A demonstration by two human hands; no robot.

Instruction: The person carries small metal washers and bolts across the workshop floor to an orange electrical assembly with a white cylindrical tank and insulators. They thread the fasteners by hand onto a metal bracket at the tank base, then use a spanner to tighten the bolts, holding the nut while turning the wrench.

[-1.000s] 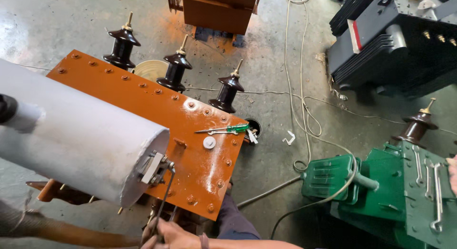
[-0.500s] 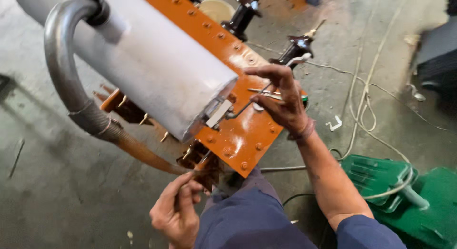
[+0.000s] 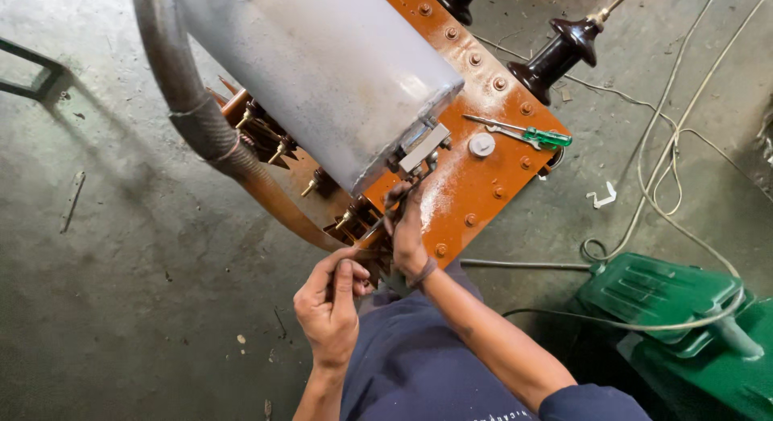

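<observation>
An orange bolted cover plate [image 3: 483, 187] carries a grey cylindrical tank [image 3: 322, 67] and dark brown insulators [image 3: 555, 55]. Brass terminals [image 3: 274, 151] stick out below the plate's near edge. My left hand [image 3: 330, 304] is closed around a thin metal tool whose tip points at those terminals. My right hand [image 3: 407, 228] reaches over the plate's near edge under the tank's end bracket, fingers curled among the fittings. What it grips is hidden. A green-handled screwdriver [image 3: 547, 137] lies on the plate next to a white round cap [image 3: 481, 144].
A grey curved pipe [image 3: 181, 91] runs down the tank's left side. A green machine [image 3: 668, 300] sits on the floor at lower right, with pale cables [image 3: 668, 147] looping over and around it. A small white clip [image 3: 602, 198] lies on the concrete floor.
My right hand has come down from the top of the plate to its near edge. My left hand has risen toward the terminals. The view has shifted closer over the plate.
</observation>
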